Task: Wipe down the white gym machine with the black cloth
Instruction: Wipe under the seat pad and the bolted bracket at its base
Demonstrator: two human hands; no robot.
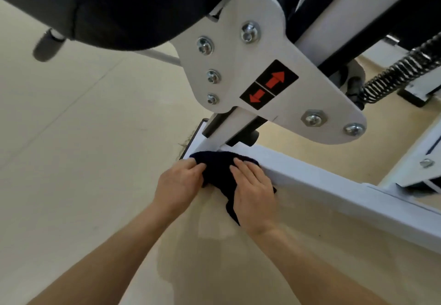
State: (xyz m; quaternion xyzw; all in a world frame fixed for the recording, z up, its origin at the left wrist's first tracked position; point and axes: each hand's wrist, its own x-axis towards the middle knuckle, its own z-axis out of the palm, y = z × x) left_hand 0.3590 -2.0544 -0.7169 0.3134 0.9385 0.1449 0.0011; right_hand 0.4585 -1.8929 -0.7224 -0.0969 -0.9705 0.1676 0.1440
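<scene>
beneath both hands lay the beige floor (pixel 71 161). above them rose the white machine (pixel 334 185), its black pad (pixel 107 6) up and left of the left hand and its bolted plate (pixel 238 66) with red arrows straight above. a spring (pixel 401 70) hung far right. the right hand (pixel 253 192) pressed flat-fingered on the cloth (pixel 214 168) against the machine's low beam. the left hand (pixel 179 183) gripped the cloth's left edge.

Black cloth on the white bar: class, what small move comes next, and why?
Probably slide the crumpled black cloth rightward along the white metal floor bar: the left hand grips it and the right hand presses it at its left end; bare bar continues right.
</scene>
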